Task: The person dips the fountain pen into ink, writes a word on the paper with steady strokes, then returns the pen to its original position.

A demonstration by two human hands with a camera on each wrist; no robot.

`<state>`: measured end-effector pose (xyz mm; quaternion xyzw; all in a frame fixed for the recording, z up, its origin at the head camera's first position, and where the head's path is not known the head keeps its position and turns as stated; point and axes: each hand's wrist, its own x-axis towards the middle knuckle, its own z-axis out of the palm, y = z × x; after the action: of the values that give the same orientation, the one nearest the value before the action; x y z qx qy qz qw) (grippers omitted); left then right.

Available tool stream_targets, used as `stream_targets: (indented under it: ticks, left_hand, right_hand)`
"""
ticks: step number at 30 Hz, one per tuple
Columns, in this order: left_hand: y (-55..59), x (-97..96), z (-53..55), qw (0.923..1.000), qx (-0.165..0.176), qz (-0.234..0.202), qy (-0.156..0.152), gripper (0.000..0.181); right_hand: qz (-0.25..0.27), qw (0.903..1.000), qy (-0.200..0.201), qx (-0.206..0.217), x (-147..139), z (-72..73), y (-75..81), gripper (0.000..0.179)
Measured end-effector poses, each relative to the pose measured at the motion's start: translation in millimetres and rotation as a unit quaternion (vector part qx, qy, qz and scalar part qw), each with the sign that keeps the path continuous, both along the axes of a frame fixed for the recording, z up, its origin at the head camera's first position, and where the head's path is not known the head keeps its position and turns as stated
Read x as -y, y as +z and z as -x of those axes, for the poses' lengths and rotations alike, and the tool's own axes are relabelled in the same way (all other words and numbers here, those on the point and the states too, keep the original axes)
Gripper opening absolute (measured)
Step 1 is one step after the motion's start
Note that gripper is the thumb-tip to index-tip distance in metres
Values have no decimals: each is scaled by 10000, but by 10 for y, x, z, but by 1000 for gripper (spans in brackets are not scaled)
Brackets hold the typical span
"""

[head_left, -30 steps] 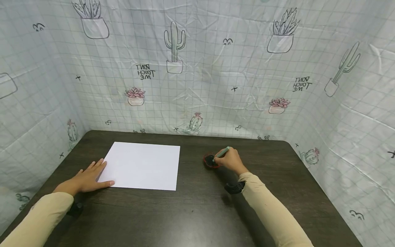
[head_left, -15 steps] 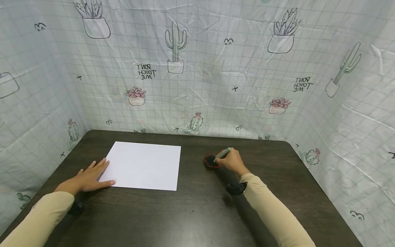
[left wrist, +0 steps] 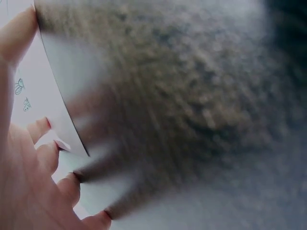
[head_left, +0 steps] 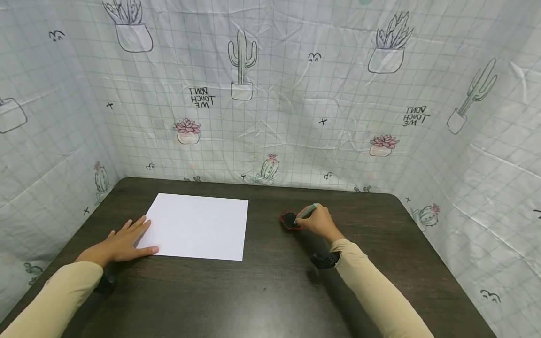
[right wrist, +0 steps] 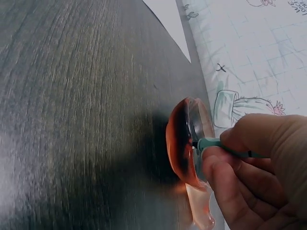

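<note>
My left hand (head_left: 120, 244) lies flat with its fingers spread on the left edge of a white sheet of paper (head_left: 198, 225); the thumb is at the near corner. In the left wrist view the fingertips rest around the sheet's edge. To the right of the sheet, my right hand (head_left: 319, 221) pinches a slim green-handled brush (head_left: 307, 210) between thumb and fingers. The brush's dark tip reaches into a small orange-red translucent dish (right wrist: 173, 148) that holds something black. The right fingers hide most of the handle in the right wrist view.
A dark wooden table (head_left: 203, 295) carries everything. White gridded cloth (head_left: 287, 112) printed with cacti encloses the back and both sides. A black band (head_left: 324, 259) is on the right wrist.
The right hand and brush have shifted very slightly relative to the dish, the tip staying at it. The left hand stays on the paper; the whole head view drifts a little.
</note>
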<state>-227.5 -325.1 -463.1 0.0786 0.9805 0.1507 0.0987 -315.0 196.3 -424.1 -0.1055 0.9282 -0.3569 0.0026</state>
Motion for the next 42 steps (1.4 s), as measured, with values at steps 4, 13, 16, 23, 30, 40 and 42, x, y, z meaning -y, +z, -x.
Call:
stream_targets:
  ticks: [4, 13, 16, 23, 30, 40, 42]
  left_hand:
    - [0, -15, -9, 10000, 2, -4, 6, 101]
    - [14, -45, -17, 10000, 45, -13, 3, 102]
    - [18, -44, -18, 10000, 63, -40, 25, 103]
    - [10, -5, -23, 9999, 67, -61, 55, 102]
    - [-1, -11, -30, 9998, 165, -99, 41, 102]
    - [-1, -31, 0, 9994, 328, -106, 72, 104]
    - [2, -14, 7, 9994, 314, -109, 54, 104]
  right_hand:
    - [102, 9997, 185, 74, 21, 5, -5, 8]
    - [129, 9994, 298, -104, 5, 28, -50, 11]
    - [136, 9995, 259, -149, -28, 34, -52, 10]
    - [-63, 9995, 262, -155, -57, 35, -37, 9]
    - [11, 9989, 418, -195, 11, 42, -57, 8]
    - [-90, 9988, 7, -480, 17, 58, -83, 8]
    - [-115, 9988, -39, -483, 4, 56, -71, 8]
